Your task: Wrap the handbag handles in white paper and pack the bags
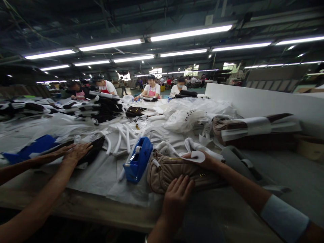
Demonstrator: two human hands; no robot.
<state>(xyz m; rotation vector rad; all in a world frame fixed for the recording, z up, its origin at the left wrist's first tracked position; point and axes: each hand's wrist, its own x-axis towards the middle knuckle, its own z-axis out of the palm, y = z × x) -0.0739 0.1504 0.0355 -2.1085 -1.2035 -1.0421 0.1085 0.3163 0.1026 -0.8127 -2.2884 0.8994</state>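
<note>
A taupe zippered bag lies at the table's front edge, a small yellow-and-black mark on its front. My left hand rests on the bag's lower front, fingers stretched out over the fabric. Over the bag's top edge, my right hand is closed on a piece of white paper; part of its grip is hidden. White wrapping shows behind the bag. Just left of the bag stands a blue tape dispenser.
At left, a co-worker's hands press on a dark item beside a blue object. A wrapped brown bag lies right. White tubes, plastic bags and dark bag stacks cover the table; people work beyond.
</note>
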